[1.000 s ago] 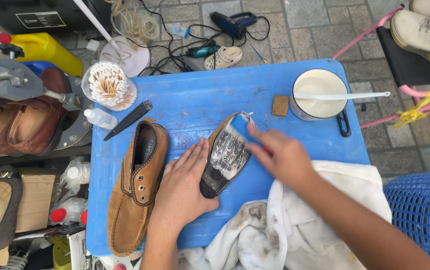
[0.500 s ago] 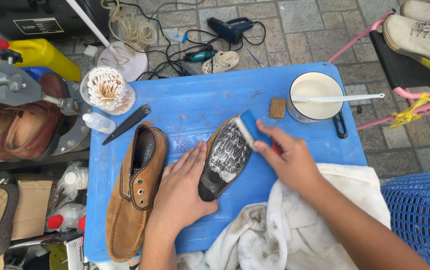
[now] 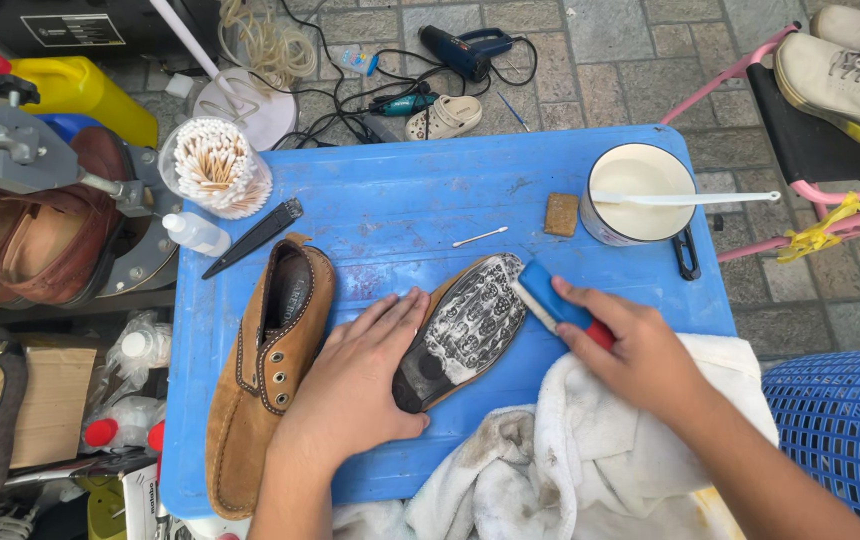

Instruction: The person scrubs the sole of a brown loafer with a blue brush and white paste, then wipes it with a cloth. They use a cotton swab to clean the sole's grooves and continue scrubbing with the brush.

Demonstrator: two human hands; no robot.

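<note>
Nearest the person, a stained white cloth spills over the front edge of the blue table and under the right forearm. Just beyond it, the left hand lies flat with its fingers spread, pressing on the heel end of an upturned shoe whose grey patterned sole faces up. The right hand has its grip clamped on a blue brush with a red handle, and the brush head touches the toe end of that sole. Left of the left hand lies the other tan suede shoe, upright, its toe pointing toward the front edge.

Farther back on the table are a black flat tool, a small clear bottle, 1 loose cotton swab, a small brown block and a white pot of cream-coloured liquid with a white stick laid across its rim. At the back left corner stands a cup full of cotton swabs.

Beyond the table, on the paved floor, lie tangled cables and a dark blue heat gun. A yellow jug stands to the far left, and a pale shoe rests on a pink-framed stool at the far right.
</note>
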